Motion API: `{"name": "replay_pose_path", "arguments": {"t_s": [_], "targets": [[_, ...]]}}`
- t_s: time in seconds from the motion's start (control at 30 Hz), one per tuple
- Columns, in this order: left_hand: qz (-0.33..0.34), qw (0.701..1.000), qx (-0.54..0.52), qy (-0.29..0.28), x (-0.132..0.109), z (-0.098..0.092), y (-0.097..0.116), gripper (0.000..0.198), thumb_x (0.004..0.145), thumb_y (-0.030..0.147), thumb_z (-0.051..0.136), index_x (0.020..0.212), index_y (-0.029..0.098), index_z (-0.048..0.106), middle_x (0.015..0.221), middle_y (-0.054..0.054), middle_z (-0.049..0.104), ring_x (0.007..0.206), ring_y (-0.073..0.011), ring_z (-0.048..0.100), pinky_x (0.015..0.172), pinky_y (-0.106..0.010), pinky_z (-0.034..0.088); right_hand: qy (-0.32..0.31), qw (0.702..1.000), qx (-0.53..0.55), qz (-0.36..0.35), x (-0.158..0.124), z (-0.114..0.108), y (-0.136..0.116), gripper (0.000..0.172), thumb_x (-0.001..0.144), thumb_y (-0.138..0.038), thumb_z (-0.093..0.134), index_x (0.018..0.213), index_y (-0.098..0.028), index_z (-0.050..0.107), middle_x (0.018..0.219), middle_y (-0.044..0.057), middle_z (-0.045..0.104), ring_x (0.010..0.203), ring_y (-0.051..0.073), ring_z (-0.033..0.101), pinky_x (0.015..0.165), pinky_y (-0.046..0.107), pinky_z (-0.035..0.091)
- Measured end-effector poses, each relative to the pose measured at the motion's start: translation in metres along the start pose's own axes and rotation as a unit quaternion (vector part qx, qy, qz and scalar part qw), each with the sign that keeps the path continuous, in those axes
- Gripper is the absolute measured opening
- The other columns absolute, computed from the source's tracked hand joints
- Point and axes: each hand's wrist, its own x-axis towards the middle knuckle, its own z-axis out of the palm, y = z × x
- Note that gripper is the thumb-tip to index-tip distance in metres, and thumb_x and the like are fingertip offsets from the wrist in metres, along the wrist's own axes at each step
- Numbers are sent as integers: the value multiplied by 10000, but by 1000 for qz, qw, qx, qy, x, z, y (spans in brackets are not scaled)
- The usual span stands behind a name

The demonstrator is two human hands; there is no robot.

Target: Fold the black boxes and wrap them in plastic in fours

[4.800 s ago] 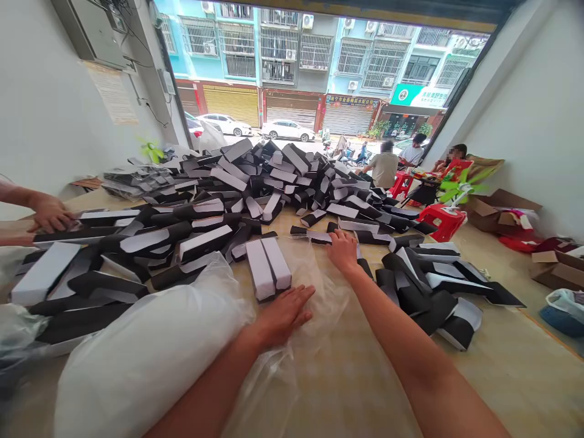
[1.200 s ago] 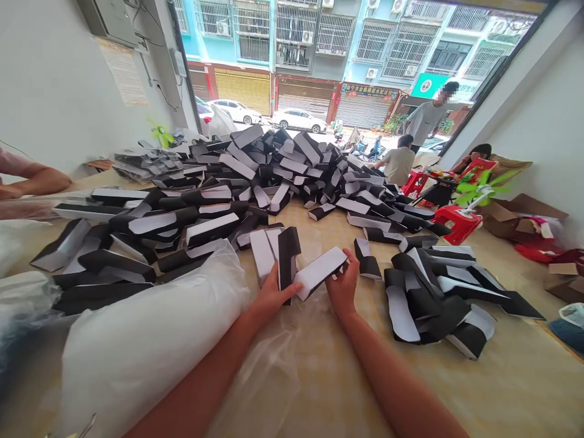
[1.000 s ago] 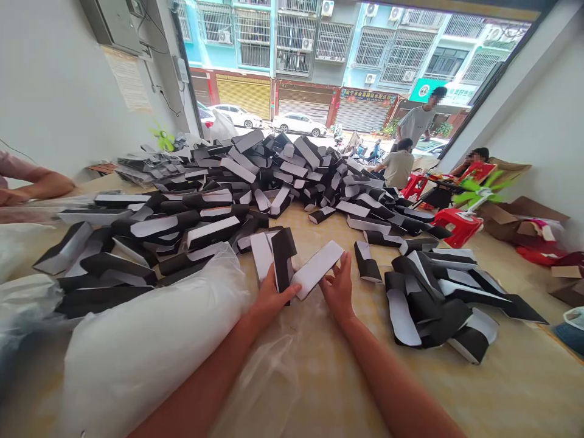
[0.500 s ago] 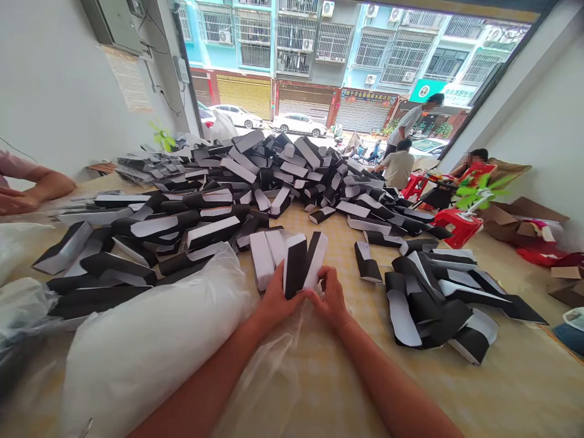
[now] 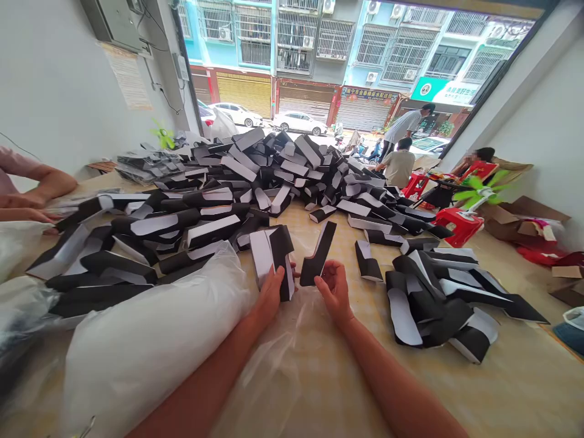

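My left hand grips a folded black-and-white piece, which looks like stiff card or thin foam. It stands upright against a white-faced piece on the table. My right hand pinches the lower end of another such piece, its black side towards me, tilted to the right. A gap separates the two held pieces. Beneath my hands lies a clear plastic bag, and a single black-and-white piece rests right of my right hand.
A large heap of black-and-white pieces covers the table's far side. A stuffed white plastic bag bulges at my left forearm. More pieces lie at the right. At the left edge, a person's arms reach over the table.
My hands have moved apart. The left one has brought its piece against the white-faced piece; the right one has turned its piece black side forward. At the left, another person's hand has come to the pieces.
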Motion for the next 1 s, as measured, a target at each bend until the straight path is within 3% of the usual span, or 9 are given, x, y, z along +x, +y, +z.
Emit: {"name": "replay_pose_path", "arguments": {"t_s": [0.13, 0.23, 0.3, 0.37, 0.43, 0.53, 0.63, 0.77, 1.0], "targets": [[22, 1000, 4, -3, 0, 1, 3, 551, 899, 624, 533, 1247, 208, 626, 1207, -102, 695, 1175, -286, 628, 916, -396, 562, -11, 999, -6, -30, -2, 0, -1, 341, 888, -392, 661, 1143, -252, 482, 1009, 53, 600, 865, 182, 617, 754, 335, 553], [39, 999, 32, 18, 3, -2, -3, 513, 901, 587, 566, 1296, 261, 602, 1365, -69, 624, 1433, -283, 414, 1144, -417, 411, -39, 998, -22, -46, -4, 1, -1, 361, 897, -387, 651, 1179, -246, 475, 1061, 81, 611, 892, 198, 632, 772, 366, 569], [43, 997, 54, 28, 5, -4, -8, 534, 906, 578, 569, 1342, 270, 561, 1451, -57, 558, 1498, -270, 311, 1211, -410, 318, -52, 997, -35, -52, -5, 1, -1, 378, 897, -393, 650, 1194, -245, 468, 1068, 88, 615, 893, 204, 640, 767, 376, 578], [56, 996, 65, 30, 6, -5, -11, 547, 926, 584, 538, 1372, 268, 515, 1481, -61, 527, 1482, -263, 343, 1203, -399, 326, -58, 996, -47, -52, -6, 1, -1, 392, 893, -410, 652, 1197, -247, 465, 1050, 83, 619, 873, 204, 648, 744, 374, 586], [69, 995, 72, 31, 5, -5, -11, 540, 947, 594, 494, 1371, 259, 475, 1419, -80, 573, 1387, -253, 472, 1132, -382, 408, -61, 995, -56, -47, -6, 1, -2, 397, 891, -429, 650, 1192, -250, 463, 1018, 73, 622, 847, 200, 651, 719, 367, 592], [59, 993, 97, 34, 3, -6, -8, 486, 969, 605, 433, 1289, 240, 448, 1137, -61, 679, 1087, -211, 641, 941, -345, 514, -66, 995, -58, -45, -5, 1, -3, 390, 891, -444, 647, 1180, -254, 467, 976, 59, 622, 814, 191, 647, 700, 356, 597], [49, 990, 127, 45, 2, -6, -5, 404, 965, 607, 427, 1124, 239, 475, 941, -18, 646, 887, -183, 641, 825, -316, 525, -68, 995, -51, -45, -5, 2, -3, 373, 895, -436, 643, 1176, -257, 475, 974, 55, 625, 804, 186, 645, 700, 351, 598], [67, 992, 103, 8, 3, -5, -6, 385, 956, 608, 435, 1028, 241, 526, 1043, -54, 643, 974, -205, 637, 871, -337, 527, -59, 997, -38, -30, -5, 2, -3, 366, 894, -429, 649, 1174, -251, 494, 982, 58, 619, 805, 181, 641, 701, 347, 601], [58, 993, 27, -99, 4, -4, -12, 495, 919, 548, 574, 1270, 201, 549, 1257, -112, 657, 1182, -256, 620, 990, -398, 526, -13, 999, 31, 14, 0, 2, -5, 393, 901, -463, 645, 1202, -246, 514, 1068, 91, 638, 803, 192, 644, 656, 372, 620]]}}
